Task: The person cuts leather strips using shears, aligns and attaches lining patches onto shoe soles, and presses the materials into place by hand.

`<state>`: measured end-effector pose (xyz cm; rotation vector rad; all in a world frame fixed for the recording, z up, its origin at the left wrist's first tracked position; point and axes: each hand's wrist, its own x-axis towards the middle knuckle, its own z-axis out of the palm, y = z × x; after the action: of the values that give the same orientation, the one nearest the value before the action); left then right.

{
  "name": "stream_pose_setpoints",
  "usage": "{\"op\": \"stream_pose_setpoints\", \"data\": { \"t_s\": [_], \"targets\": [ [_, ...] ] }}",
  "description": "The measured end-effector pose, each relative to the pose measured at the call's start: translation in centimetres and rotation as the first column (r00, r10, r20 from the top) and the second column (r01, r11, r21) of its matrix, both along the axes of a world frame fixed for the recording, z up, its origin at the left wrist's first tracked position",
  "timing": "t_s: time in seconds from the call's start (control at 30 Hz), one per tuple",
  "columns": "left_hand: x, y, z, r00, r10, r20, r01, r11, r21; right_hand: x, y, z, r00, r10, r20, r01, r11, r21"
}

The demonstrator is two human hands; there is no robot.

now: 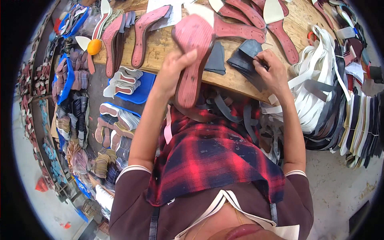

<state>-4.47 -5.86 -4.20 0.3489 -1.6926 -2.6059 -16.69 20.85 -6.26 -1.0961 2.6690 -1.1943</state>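
Note:
My left hand grips a red shoe insole by its side, thumb on the ridged face. Its broad end points away from me and its narrow end hangs over the table's near edge. My right hand has its fingers pinched together at the edge of a fanned pile of dark grey strips. Left of that pile lies a smaller stack of grey pieces. Several more red insoles, some with white toe ends, rest across the wooden table.
A bundle of white strips hangs at the table's right end, beside dark and pale strips. An orange sits at the left edge. Blue trays of insoles stand lower left. A plaid apron covers my lap.

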Motion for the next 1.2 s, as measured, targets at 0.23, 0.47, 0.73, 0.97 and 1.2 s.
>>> {"op": "stream_pose_setpoints", "data": {
  "t_s": [0.23,0.47,0.73,0.97,1.2],
  "targets": [
    [-3.5,-0.6,0.6,0.969,-0.225,-0.099,0.113,0.766,-0.633,0.6,-0.4,0.0,0.952,-0.207,0.225,0.231,0.969,-0.085],
    [-6.1,-1.5,1.4,0.952,-0.174,-0.253,0.292,0.765,0.574,0.4,-0.3,-0.3,0.955,-0.201,0.220,0.226,0.970,-0.092],
    [-8.5,4.8,0.8,0.992,0.004,-0.126,-0.012,0.998,-0.058,0.4,-0.4,-0.2,0.934,-0.196,0.299,0.247,0.958,-0.143],
    [-11.1,3.3,1.4,0.988,0.056,-0.142,0.068,0.671,0.739,-0.4,0.7,-0.1,0.834,-0.115,0.540,0.330,0.888,-0.320],
    [-10.0,2.3,1.4,0.987,-0.036,-0.155,0.137,0.679,0.721,-1.6,-1.9,2.9,0.933,-0.255,0.254,0.306,0.934,-0.186]
  ]
}}
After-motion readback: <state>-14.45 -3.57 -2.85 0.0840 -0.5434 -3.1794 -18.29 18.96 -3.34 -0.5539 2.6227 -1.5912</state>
